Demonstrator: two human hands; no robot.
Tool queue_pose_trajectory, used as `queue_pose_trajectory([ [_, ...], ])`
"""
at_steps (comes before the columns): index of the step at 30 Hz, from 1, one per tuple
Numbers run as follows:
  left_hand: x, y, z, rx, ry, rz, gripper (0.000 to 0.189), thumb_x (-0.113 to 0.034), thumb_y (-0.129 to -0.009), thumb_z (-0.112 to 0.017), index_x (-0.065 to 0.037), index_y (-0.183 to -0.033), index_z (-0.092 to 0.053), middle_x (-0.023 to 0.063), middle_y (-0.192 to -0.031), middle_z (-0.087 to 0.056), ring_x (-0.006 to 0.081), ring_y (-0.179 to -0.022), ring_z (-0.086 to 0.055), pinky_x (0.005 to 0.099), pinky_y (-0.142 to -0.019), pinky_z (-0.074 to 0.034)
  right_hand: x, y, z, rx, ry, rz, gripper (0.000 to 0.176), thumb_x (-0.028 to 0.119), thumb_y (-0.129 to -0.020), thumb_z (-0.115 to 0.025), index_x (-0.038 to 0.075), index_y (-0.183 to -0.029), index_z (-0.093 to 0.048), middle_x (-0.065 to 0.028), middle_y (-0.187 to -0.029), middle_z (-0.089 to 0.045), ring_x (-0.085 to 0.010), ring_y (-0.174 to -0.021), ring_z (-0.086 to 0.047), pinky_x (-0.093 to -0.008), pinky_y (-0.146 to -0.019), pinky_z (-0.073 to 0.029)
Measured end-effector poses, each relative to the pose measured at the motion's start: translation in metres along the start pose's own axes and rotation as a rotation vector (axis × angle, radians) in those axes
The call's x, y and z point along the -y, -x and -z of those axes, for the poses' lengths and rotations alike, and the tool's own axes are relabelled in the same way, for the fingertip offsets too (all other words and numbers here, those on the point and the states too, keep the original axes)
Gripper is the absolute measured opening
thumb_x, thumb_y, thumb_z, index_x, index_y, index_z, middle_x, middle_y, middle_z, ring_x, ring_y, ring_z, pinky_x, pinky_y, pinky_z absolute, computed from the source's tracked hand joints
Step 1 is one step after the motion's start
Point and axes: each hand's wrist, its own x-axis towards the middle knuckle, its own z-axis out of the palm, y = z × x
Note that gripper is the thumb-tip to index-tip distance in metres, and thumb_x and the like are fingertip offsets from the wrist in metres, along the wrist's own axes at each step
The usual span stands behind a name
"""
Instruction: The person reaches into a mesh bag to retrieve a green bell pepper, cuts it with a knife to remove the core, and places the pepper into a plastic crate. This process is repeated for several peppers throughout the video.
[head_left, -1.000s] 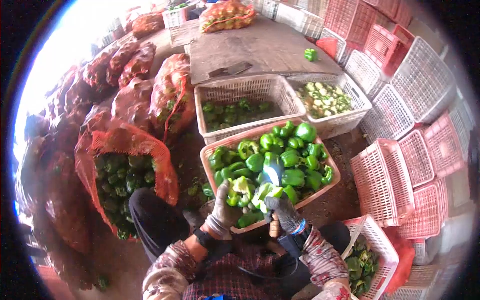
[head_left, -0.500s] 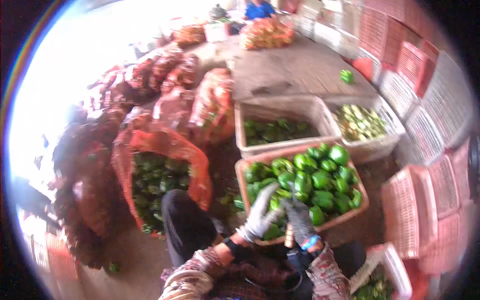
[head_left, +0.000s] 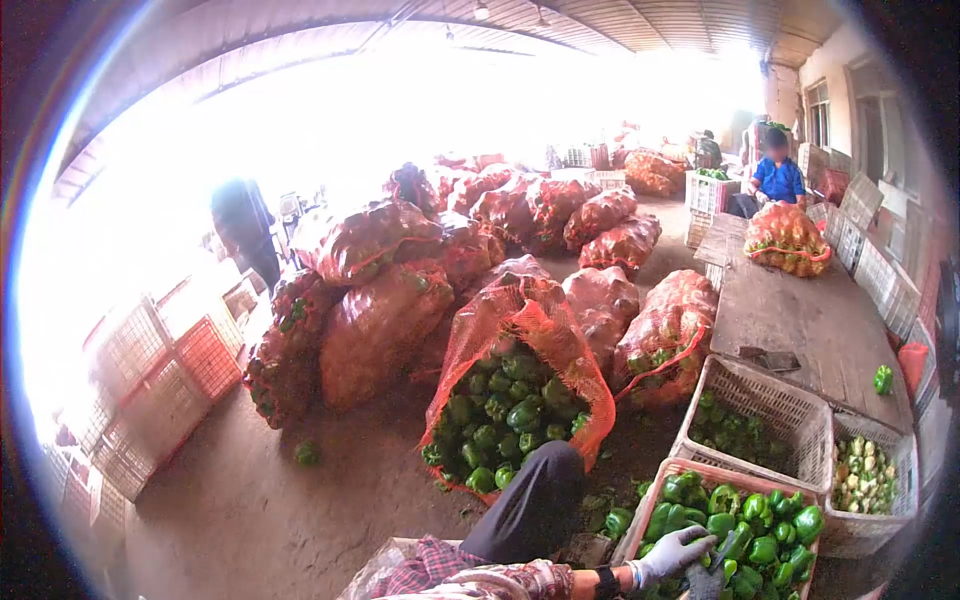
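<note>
My left hand (head_left: 672,558), in a pale glove, reaches over a pink crate (head_left: 645,520) of green bell peppers (head_left: 762,550). Its fingers are stretched out and lie on the peppers. My right hand (head_left: 706,580), in a dark grey glove, is close beside it at the bottom edge, largely cut off. Half a second ago a wooden handle stuck out below its curled fingers, like that of a knife; now the handle is out of sight. Left of my knee, an orange mesh sack (head_left: 590,395) gapes open, full of green bell peppers (head_left: 505,410).
Behind the crate stand a crate of darker green pieces (head_left: 740,440) and a crate of pale cut pieces (head_left: 862,475). A single pepper (head_left: 883,380) rests on the wooden board (head_left: 800,320). Filled mesh sacks (head_left: 385,330) stand left. A person in blue (head_left: 778,180) sits behind a sack.
My view has swung up and to the left, so the crate and both hands now sit lower right. Both hands stay close together over the peppers. More sacks and the roof have come into view.
</note>
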Motion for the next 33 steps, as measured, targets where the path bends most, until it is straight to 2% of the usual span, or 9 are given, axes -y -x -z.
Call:
queue_pose_trajectory([
  [8, -0.011, 0.013, -0.018, -0.033, -0.185, -0.249, 0.038, -0.031, -0.082, -0.072, -0.006, -0.110, -0.063, 0.0085, -0.092, -0.066, 0.0167, -0.082, -0.061, 0.0302, -0.077, -0.049, 0.008, 0.005, 0.008, -0.104, -0.016, -0.039, 0.034, 0.041, -0.088, -0.061, 0.009, -0.099, -0.060, -0.0032, -0.069, -0.056, -0.0160, -0.050, -0.048, -0.0313, -0.046, -0.040],
  [10, -0.037, 0.019, -0.021, 0.039, -0.051, 0.027, 0.061, -0.034, -0.078, -0.074, -0.008, -0.128, -0.050, 0.0160, -0.120, -0.058, 0.0224, -0.112, -0.055, 0.0368, -0.097, -0.043, 0.009, 0.007, 0.016, -0.144, -0.027, -0.046, 0.035, 0.042, -0.088, -0.061, 0.009, -0.099, -0.060, -0.0030, -0.067, -0.055, -0.0163, -0.048, -0.046, -0.0316, -0.045, -0.040],
  [13, -0.001, -0.015, -0.025, -0.348, -0.277, -0.207, 0.033, -0.035, -0.086, -0.066, -0.007, -0.103, -0.064, 0.0129, -0.093, -0.066, 0.0227, -0.086, -0.063, 0.0314, -0.079, -0.049, 0.000, 0.007, 0.037, -0.233, -0.113, -0.047, 0.036, 0.044, -0.088, -0.061, 0.009, -0.098, -0.059, -0.0028, -0.064, -0.054, -0.0167, -0.046, -0.045, -0.0320, -0.043, -0.039],
  [15, -0.010, -0.030, -0.010, -0.226, -0.474, -0.263, 0.022, -0.028, -0.084, -0.066, -0.007, -0.093, -0.063, 0.0124, -0.083, -0.062, 0.0308, -0.075, -0.060, 0.0392, -0.067, -0.048, -0.008, 0.011, 0.060, -0.347, -0.221, -0.063, 0.036, 0.045, -0.088, -0.061, 0.010, -0.097, -0.059, -0.0026, -0.063, -0.053, -0.0170, -0.044, -0.044, -0.0322, -0.041, -0.038],
  [18, -0.025, -0.047, -0.013, -0.025, -0.767, -0.490, 0.041, -0.029, -0.083, -0.064, -0.012, -0.119, -0.059, 0.0170, -0.117, -0.058, 0.0355, -0.095, -0.061, 0.0412, -0.079, -0.052, -0.007, 0.017, 0.092, -0.553, -0.386, -0.085, 0.037, 0.046, -0.087, -0.062, 0.010, -0.097, -0.058, -0.0024, -0.060, -0.051, -0.0174, -0.042, -0.042, -0.0326, -0.040, -0.037],
  [22, 0.049, -0.067, -0.032, 0.248, -1.497, -0.473, 0.076, -0.049, -0.083, -0.058, -0.012, -0.143, -0.031, 0.0168, -0.148, -0.029, 0.0362, -0.135, -0.030, 0.0598, -0.105, -0.024, -0.023, 0.039, 0.145, -0.699, -0.482, -0.193, 0.037, 0.041, -0.088, -0.063, 0.010, -0.108, -0.061, -0.0017, -0.068, -0.058, -0.0145, -0.053, -0.054, -0.0297, -0.049, -0.046],
  [27, 0.049, -0.082, -0.035, 0.350, -1.448, -0.378, 0.084, -0.046, -0.080, -0.061, -0.008, -0.145, -0.024, 0.0195, -0.150, -0.026, 0.0374, -0.139, -0.023, 0.0626, -0.109, -0.014, -0.038, 0.058, 0.154, -0.827, -0.284, -0.279, 0.056, 0.056, -0.084, -0.061, 0.002, -0.095, -0.061, -0.0071, -0.063, -0.059, -0.0185, -0.043, -0.048, -0.0337, -0.049, -0.045],
  [28, 0.051, -0.083, -0.039, 0.339, -1.463, -0.349, 0.085, -0.046, -0.080, -0.062, -0.008, -0.146, -0.023, 0.0198, -0.150, -0.025, 0.0374, -0.139, -0.023, 0.0624, -0.109, -0.012, -0.064, 0.045, 0.148, -0.929, -0.358, 0.000, 0.054, 0.055, -0.084, -0.061, 0.002, -0.094, -0.061, -0.0079, -0.062, -0.060, -0.0188, -0.042, -0.049, -0.0340, -0.048, -0.045],
  [33, 0.028, -0.080, -0.028, 0.479, -1.392, -0.250, 0.091, -0.047, -0.077, -0.065, -0.008, -0.147, -0.022, 0.0205, -0.151, -0.021, 0.0374, -0.140, -0.020, 0.0628, -0.110, -0.011, -0.100, 0.026, 0.129, -0.752, -0.453, -0.019, 0.028, 0.030, -0.084, -0.069, 0.009, -0.101, -0.062, -0.0017, -0.075, -0.061, -0.0157, -0.054, -0.056, -0.0319, -0.047, -0.047],
])
